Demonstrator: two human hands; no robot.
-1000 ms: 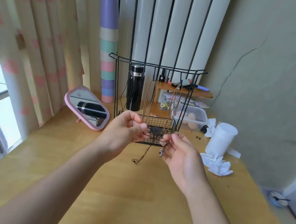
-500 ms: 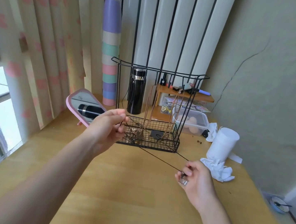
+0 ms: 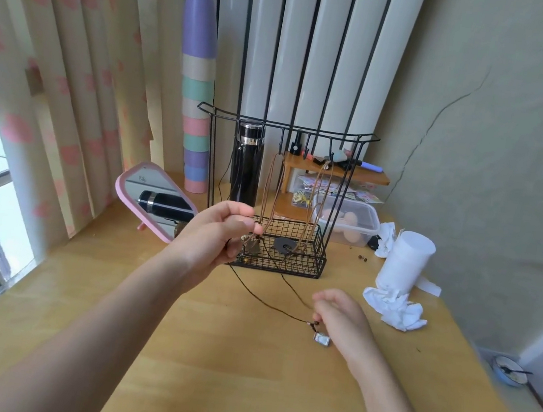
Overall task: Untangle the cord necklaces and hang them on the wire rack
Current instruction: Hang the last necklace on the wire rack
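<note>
A black wire rack with a basket base stands at the back of the wooden table. Two brown cord necklaces hang from its hooks, their pendants lying in the basket. A thin dark cord necklace is stretched in a slack loop between my hands. My left hand pinches one end in front of the basket's left side. My right hand pinches the other end lower and to the right, and a small silver pendant dangles just below its fingers.
A pink-framed mirror leans at the left. Behind the rack stand a black flask, a stack of pastel cups and a clear box. A white paper roll and crumpled tissue lie at the right.
My hands have drawn apart from a close pinch in front of the basket. The right hand went down and right with the pendant, and the cord now sags between them.
</note>
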